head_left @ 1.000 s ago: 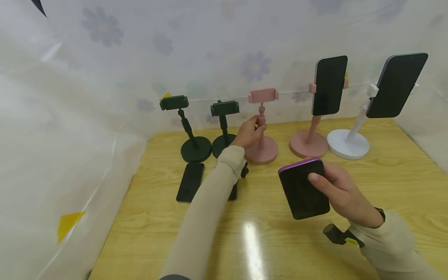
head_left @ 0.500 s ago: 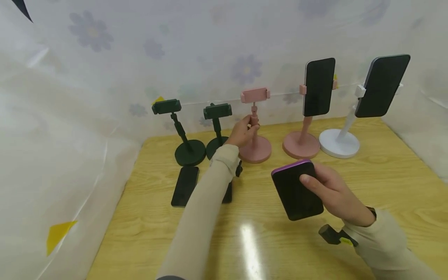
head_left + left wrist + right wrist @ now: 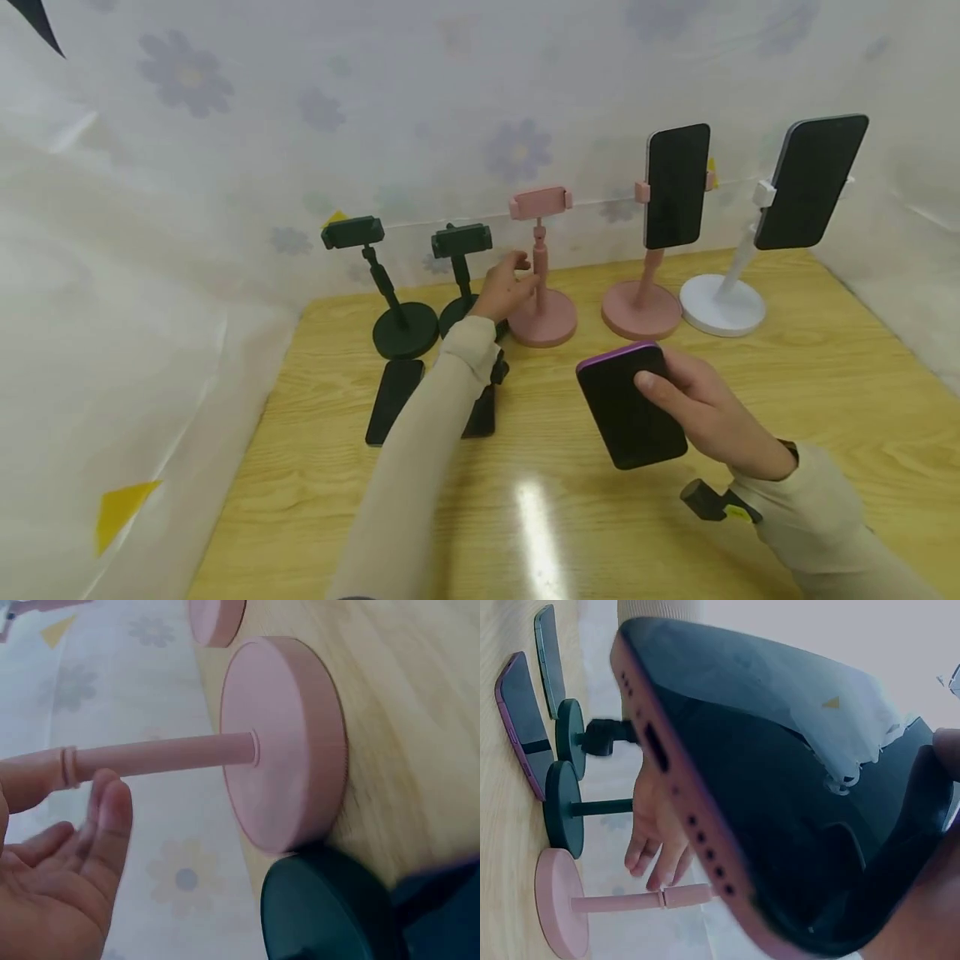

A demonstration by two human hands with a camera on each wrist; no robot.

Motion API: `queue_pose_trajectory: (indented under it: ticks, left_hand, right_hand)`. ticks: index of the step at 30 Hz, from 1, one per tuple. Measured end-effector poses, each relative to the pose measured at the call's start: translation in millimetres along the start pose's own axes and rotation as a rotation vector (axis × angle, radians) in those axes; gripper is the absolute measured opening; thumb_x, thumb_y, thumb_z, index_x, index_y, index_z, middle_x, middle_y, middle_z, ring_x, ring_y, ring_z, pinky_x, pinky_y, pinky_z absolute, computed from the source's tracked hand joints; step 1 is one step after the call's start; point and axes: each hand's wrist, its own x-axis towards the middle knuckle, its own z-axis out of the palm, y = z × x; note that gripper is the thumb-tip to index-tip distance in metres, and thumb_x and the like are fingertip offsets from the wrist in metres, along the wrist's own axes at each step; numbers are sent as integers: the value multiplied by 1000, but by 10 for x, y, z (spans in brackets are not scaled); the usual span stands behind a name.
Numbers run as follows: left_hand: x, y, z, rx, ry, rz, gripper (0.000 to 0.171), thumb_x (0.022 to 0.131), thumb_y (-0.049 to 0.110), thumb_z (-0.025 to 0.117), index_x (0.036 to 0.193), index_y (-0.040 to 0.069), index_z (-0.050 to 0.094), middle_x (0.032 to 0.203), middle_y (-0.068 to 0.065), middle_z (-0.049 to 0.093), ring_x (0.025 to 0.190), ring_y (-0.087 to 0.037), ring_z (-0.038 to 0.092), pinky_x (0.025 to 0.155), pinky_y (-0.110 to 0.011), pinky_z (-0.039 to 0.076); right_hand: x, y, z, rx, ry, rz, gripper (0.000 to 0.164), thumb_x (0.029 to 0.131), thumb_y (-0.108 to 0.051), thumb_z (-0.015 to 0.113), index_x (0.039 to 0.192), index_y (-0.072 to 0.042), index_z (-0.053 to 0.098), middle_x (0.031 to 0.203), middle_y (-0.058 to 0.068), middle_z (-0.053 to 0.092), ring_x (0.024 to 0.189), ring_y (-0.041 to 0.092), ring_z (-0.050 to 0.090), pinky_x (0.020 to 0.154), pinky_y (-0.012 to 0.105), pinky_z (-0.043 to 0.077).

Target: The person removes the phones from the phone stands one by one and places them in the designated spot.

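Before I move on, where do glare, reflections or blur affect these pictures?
Head view: a glare streak on the table, apart from the held phone; right wrist view: pale reflections across that phone's screen, washed-out upper right background; left wrist view: soft table grain, dim lower right corner, while the pink base reads clearly.

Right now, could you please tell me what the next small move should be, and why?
Perhaps raise the phone in the right hand toward the middle stand: its clamp holds nothing, the left hand is beside its post, and the two stands farther right hold phones.
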Motion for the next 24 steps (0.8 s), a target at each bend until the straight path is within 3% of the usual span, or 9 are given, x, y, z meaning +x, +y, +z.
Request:
queue_pose_trajectory:
  ticks: [6,10,15,18,22,24]
  left_hand:
    - [-359,-129,-140,45,75,8,48,101,25,54,144,7,46,147,-12,51,121,-30,61,100,-43,52]
    - [-622,-164,-208,43,98,27,41,102,27,53,139,11,53,137,-11,57,103,-25,64,84,-39,55]
    - [-977,-129,-271,37,79,122,35,103,25,53,135,13,57,126,-8,61,88,-20,61,72,-32,51]
    - [-1166,-102,-326,18,62,192,32,103,22,52,133,13,58,131,-6,59,88,-17,61,74,-30,51]
    - [-1348,-38,-404,-14,57,270,30,104,20,52,132,12,57,134,-6,58,91,-17,63,77,-30,53]
    - [-1441,-12,-442,-24,59,288,30,104,21,51,133,13,57,133,-6,58,93,-16,64,79,-31,54]
  right_hand:
    - [65,38,31,-76,-18,76,37,104,4,34,131,-8,55,115,-13,69,94,7,72,75,27,60]
    - [113,72,66,-126,-15,105,34,104,1,35,132,-5,53,114,-16,69,94,6,71,78,24,58]
    - [160,115,101,-213,-9,193,32,106,-7,39,135,-4,52,114,-15,68,100,2,68,86,17,53]
    - [195,173,116,-274,-2,270,27,107,-14,41,129,-6,55,108,-10,65,98,-1,61,85,15,48]
    - [234,277,111,-271,35,379,30,107,-22,42,127,-4,55,113,-10,58,106,-8,51,87,12,43]
    - [257,325,119,-237,50,419,34,107,-25,42,129,-1,53,122,-6,56,116,-5,48,96,18,43]
